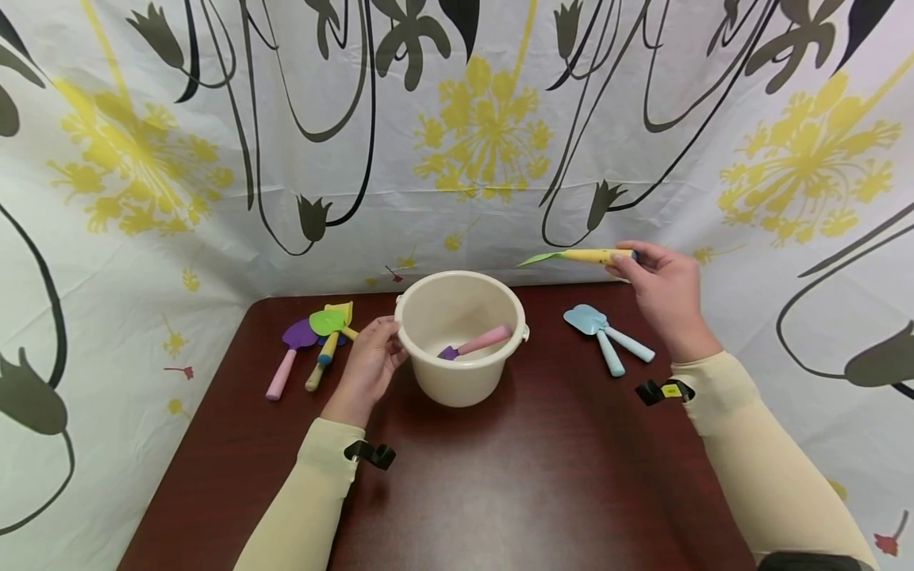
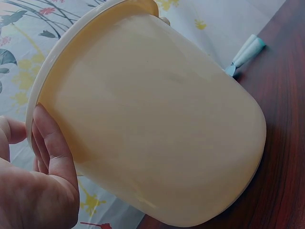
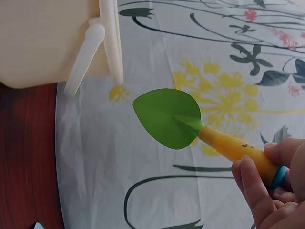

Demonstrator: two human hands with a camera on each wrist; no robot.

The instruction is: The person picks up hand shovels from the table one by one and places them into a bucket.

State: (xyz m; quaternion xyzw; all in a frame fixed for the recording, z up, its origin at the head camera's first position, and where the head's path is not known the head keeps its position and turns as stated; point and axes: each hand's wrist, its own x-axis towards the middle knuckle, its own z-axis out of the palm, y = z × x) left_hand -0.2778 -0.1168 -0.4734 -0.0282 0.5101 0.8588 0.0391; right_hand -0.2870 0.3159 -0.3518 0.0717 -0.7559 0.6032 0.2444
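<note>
A cream bucket [image 1: 457, 385] stands upright on the table, and my left hand [image 1: 371, 361] pinches its rim on the left side, thumb and fingers on either side of the edge in the left wrist view. Inside the bucket lies a small tool with a pink handle [image 1: 485, 339] and a purple head. My right hand [image 1: 664, 289] holds a toy hand trowel [image 3: 167, 119] by the blue-ended part of its yellow handle [image 1: 596, 255]. The trowel is raised above the table's back edge, right of the bucket, its green leaf-shaped blade pointing left toward it.
Left of the bucket lie a purple-headed trowel with a pink handle [image 1: 282, 374] and a pile of green and yellow tools [image 1: 327, 323]. Two light blue tools [image 1: 587, 319] lie on the right. A patterned curtain [image 1: 457, 159] hangs behind the dark wooden table [image 1: 528, 492].
</note>
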